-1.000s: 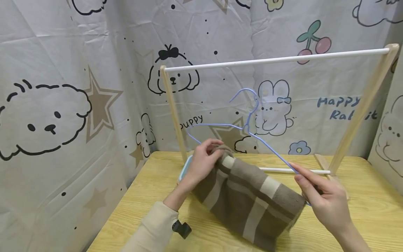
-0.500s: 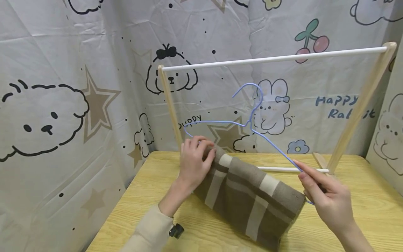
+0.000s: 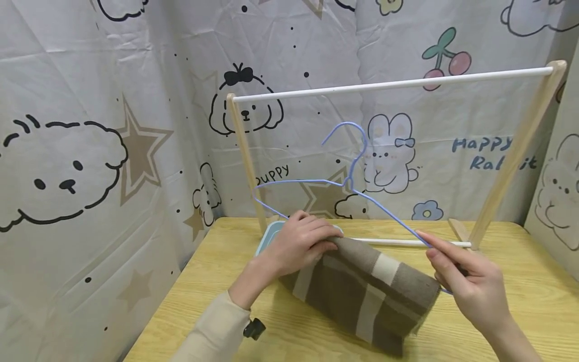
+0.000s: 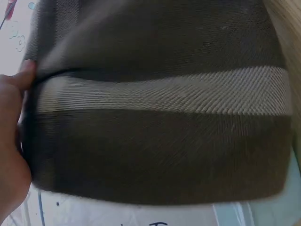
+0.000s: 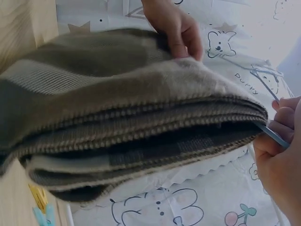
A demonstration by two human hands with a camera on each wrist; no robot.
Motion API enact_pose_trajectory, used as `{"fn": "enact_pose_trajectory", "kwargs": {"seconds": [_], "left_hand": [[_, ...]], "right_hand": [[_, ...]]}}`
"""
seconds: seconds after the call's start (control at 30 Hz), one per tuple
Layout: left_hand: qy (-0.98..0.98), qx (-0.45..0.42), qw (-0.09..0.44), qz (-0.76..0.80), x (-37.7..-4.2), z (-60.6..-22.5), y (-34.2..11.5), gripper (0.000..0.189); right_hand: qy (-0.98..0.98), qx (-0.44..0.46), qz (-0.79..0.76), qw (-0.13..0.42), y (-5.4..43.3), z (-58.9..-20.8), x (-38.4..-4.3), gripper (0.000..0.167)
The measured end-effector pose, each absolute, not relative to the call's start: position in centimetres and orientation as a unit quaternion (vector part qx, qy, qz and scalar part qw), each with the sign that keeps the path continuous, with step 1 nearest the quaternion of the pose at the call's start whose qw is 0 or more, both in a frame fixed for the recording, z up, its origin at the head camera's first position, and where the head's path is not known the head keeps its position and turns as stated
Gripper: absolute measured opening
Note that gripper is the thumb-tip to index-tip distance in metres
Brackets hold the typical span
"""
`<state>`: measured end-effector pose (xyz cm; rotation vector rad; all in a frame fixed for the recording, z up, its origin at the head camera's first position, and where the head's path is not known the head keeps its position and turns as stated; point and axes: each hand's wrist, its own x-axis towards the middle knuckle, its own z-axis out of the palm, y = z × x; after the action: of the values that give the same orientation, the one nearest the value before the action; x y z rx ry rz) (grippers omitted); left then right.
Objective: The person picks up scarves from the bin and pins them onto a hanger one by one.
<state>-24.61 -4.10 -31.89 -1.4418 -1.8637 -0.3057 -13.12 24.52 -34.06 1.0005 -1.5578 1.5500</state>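
A folded brown plaid scarf (image 3: 344,286) with cream stripes hangs over the lower bar of a blue wire hanger (image 3: 380,203). My left hand (image 3: 296,244) grips the scarf's upper edge near the hanger's left end, thumb on the near side. My right hand (image 3: 472,281) pinches the hanger's right arm just beyond the scarf. In the right wrist view, the layered, stitched edges of the scarf (image 5: 141,117) face the camera, and the lower bar runs out of the fold towards my right hand (image 5: 277,146). Cloth fills most of the left wrist view.
Behind the scarf, a wooden rack with a white top rail (image 3: 393,85) stands on the wooden table (image 3: 203,301). A light blue tray (image 3: 267,239) sits partly hidden behind my left hand. Yellow and teal clips (image 5: 41,205) show low in the right wrist view. Printed curtains enclose the table.
My left hand first slid left along the scarf's edge, then came back right and slightly down. The scarf's left part has sunk, and the hanger tilts a little left. My right hand stays nearly still.
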Motion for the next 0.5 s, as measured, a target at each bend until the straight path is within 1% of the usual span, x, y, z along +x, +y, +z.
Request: {"fn": "enact_pose_trajectory", "kwargs": {"seconds": [0.1, 0.13, 0.2, 0.3, 0.37, 0.5], "left_hand": [[-0.733, -0.537, 0.384, -0.161, -24.6, -31.4, -3.7, 0.012], [-0.747, -0.520, 0.375, -0.175, -24.6, -31.3, -3.6, 0.010], [-0.788, -0.481, 0.329, -0.198, -24.4, -30.9, -3.3, 0.010], [-0.830, -0.448, 0.269, -0.193, -24.2, -30.8, -3.1, 0.012], [-0.830, -0.471, 0.243, -0.171, -23.9, -30.7, -3.1, 0.014], [-0.769, -0.583, 0.236, -0.109, -23.3, -30.6, -2.9, 0.030]], "right_hand": [[-0.616, 0.388, 0.592, 0.346, 24.3, -33.9, -13.1, 0.032], [-0.618, 0.394, 0.590, 0.339, 24.2, -33.9, -13.1, 0.033], [-0.619, 0.403, 0.585, 0.335, 23.9, -33.6, -13.1, 0.033], [-0.624, 0.403, 0.571, 0.350, 23.7, -33.4, -13.0, 0.032], [-0.627, 0.393, 0.566, 0.365, 23.7, -33.4, -12.9, 0.030], [-0.617, 0.389, 0.576, 0.369, 23.8, -33.4, -13.0, 0.029]]}}
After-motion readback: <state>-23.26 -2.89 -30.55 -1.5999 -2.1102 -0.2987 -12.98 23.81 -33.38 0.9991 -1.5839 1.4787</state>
